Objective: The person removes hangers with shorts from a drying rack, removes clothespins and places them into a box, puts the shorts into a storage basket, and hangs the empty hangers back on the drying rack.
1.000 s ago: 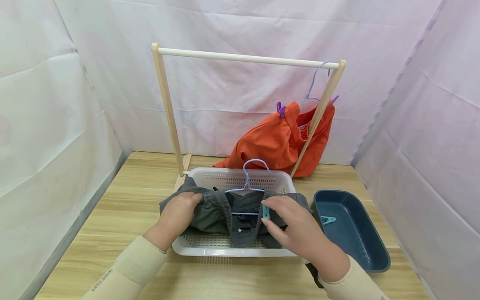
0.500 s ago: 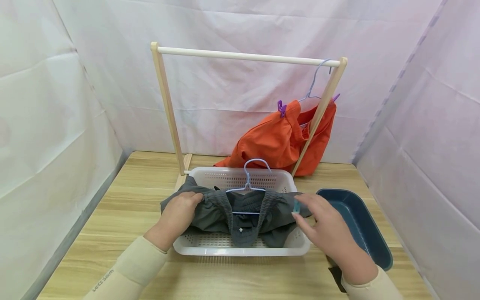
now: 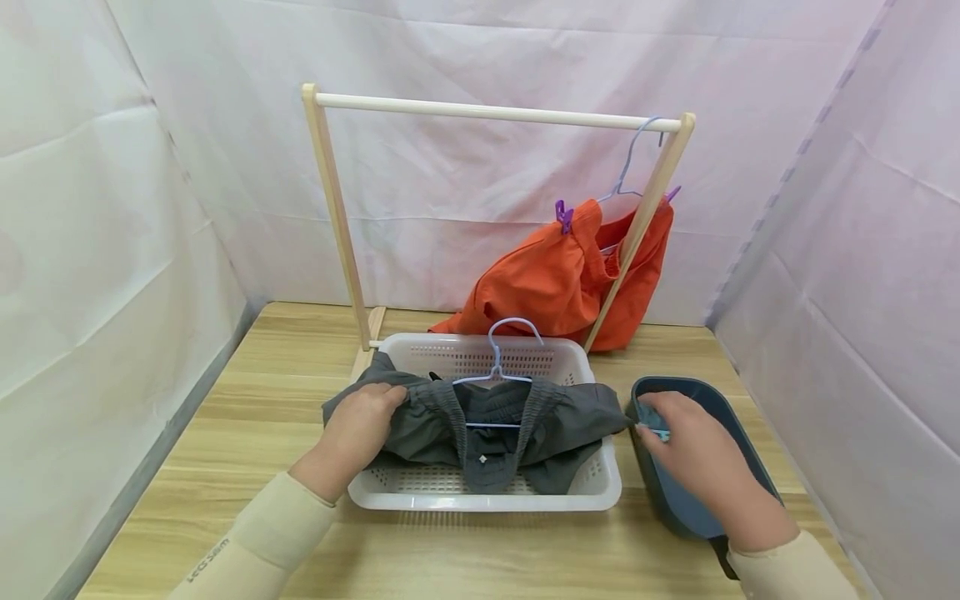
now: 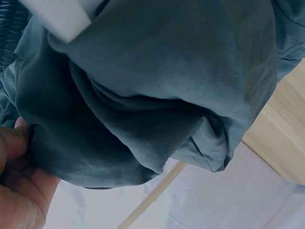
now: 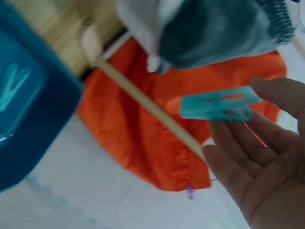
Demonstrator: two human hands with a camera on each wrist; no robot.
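The work looks partly done. At the upper right of the head view, orange pants [image 3: 525,292] hang by a hanger [image 3: 621,182] from the rail [image 3: 495,111] of a wooden rack [image 3: 333,208], with one purple clip [image 3: 564,218] at the near side of the waistband and another purple clip [image 3: 672,194] at the far side; this garment seems finished.

The gray pants [image 3: 577,417] lie across the white basket [image 3: 483,502] in the lower middle of the frame, with a pale blue hanger [image 3: 496,363] set inside the elastic waist, its hook free and pointing up. No clip shows on their waistband, and they are not on the rail, so both the fastening and the hanging appear to be undone.

The left hand [image 3: 362,425] grips the gray cloth left of the waistband. The right hand [image 3: 701,454], over the dark blue tray [image 3: 686,492] at the lower right, pinches a turquoise clip [image 5: 217,104] between thumb and fingers, as the right wrist view shows; a spare clip [image 5: 6,95] lies in the tray.

Small lettering on the left sleeve [image 3: 255,533] is too blurred to read. A tiny white mark [image 3: 482,459] on the gray pants is too small to make out.
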